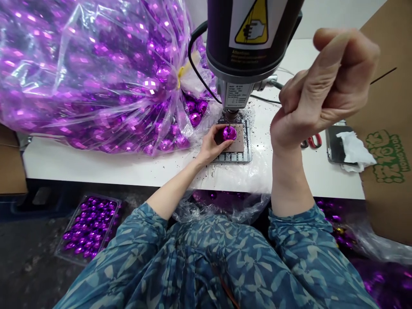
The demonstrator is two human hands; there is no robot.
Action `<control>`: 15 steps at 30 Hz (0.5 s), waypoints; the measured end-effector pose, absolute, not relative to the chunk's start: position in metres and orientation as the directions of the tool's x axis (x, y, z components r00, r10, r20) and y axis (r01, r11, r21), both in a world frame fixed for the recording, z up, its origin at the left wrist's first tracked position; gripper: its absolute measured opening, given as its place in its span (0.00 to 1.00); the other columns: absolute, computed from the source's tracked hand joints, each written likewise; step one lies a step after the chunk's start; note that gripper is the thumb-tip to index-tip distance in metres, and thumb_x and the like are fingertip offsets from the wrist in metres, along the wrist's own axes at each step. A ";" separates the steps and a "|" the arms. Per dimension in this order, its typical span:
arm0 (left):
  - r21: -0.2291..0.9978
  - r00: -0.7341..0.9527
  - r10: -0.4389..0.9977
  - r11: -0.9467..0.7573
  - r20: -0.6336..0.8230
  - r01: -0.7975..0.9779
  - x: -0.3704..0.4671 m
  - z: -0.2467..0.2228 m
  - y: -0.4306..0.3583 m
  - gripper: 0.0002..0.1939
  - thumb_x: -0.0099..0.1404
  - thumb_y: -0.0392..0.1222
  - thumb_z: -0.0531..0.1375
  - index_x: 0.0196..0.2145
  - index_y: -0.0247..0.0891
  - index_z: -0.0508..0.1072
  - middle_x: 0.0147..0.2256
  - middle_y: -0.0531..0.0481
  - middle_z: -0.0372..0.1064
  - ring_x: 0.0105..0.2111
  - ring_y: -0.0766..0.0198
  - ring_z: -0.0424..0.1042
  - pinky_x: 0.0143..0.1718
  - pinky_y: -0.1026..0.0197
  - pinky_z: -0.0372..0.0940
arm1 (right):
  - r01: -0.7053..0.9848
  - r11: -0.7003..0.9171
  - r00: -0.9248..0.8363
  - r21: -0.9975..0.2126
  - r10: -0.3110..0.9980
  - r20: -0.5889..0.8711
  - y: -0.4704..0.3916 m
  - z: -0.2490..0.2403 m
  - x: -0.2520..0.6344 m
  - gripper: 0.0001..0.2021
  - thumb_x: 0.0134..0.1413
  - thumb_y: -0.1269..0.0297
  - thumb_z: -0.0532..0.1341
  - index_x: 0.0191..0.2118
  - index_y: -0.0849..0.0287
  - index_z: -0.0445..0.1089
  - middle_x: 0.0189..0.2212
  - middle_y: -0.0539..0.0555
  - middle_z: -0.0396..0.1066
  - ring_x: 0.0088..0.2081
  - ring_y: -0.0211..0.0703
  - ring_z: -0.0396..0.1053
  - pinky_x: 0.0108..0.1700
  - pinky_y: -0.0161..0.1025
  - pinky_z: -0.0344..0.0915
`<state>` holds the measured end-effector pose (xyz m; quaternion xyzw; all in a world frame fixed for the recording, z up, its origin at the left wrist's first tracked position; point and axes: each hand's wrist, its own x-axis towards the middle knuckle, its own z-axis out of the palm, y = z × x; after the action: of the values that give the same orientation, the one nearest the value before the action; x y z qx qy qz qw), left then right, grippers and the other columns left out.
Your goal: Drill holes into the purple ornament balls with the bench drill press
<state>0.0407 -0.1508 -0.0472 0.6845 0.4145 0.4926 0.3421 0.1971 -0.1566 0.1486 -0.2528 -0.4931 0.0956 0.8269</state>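
Pinched between the thumb and fingers of my left hand (214,143) is a shiny purple faceted ball (229,133). The ball rests on a brown board (237,143) on the drill press base (249,150), directly beneath the chuck (231,115). The dark drill press motor (254,43) hangs above it. My right hand (328,81) is raised at the right of the motor, its fingers curled around the end of a lever (277,83), most of which the hand hides.
A large clear bag of purple balls (96,77) covers the table's left side. Red-handled scissors (313,141), a phone (336,143) with white tissue (355,150) and a cardboard box (389,150) are at right. A tray of balls (90,227) sits low left.
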 end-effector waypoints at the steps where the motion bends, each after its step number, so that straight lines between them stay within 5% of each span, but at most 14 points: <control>1: 0.878 0.171 0.905 -0.421 0.389 0.228 0.041 -0.046 -0.151 0.33 0.68 0.65 0.70 0.60 0.43 0.70 0.54 0.41 0.78 0.54 0.51 0.80 0.59 0.45 0.75 | 0.082 0.865 0.498 -0.494 0.394 0.772 -0.156 0.147 0.197 0.13 0.61 0.50 0.64 0.39 0.52 0.80 0.37 0.38 0.77 0.21 0.12 0.61 0.25 0.25 0.55; 8: 0.886 0.155 0.912 -0.406 0.379 0.223 0.042 -0.047 -0.153 0.34 0.67 0.65 0.71 0.59 0.44 0.68 0.56 0.40 0.77 0.58 0.49 0.79 0.63 0.42 0.74 | 0.038 0.926 0.450 -0.376 0.320 0.834 -0.155 0.133 0.199 0.08 0.68 0.56 0.64 0.41 0.45 0.81 0.38 0.38 0.78 0.19 0.15 0.56 0.22 0.31 0.46; 15: 0.893 0.123 0.913 -0.407 0.389 0.192 0.043 -0.049 -0.153 0.32 0.65 0.63 0.73 0.57 0.45 0.69 0.57 0.40 0.77 0.58 0.49 0.80 0.62 0.41 0.75 | 0.056 0.960 0.509 -0.276 0.210 0.835 -0.134 0.100 0.206 0.08 0.68 0.54 0.63 0.41 0.47 0.78 0.31 0.40 0.72 0.15 0.18 0.50 0.19 0.32 0.49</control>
<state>0.0433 -0.1531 -0.0491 0.6623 0.4170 0.5145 0.3505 0.2057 -0.1341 0.1005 -0.1348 -0.4935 0.0449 0.8581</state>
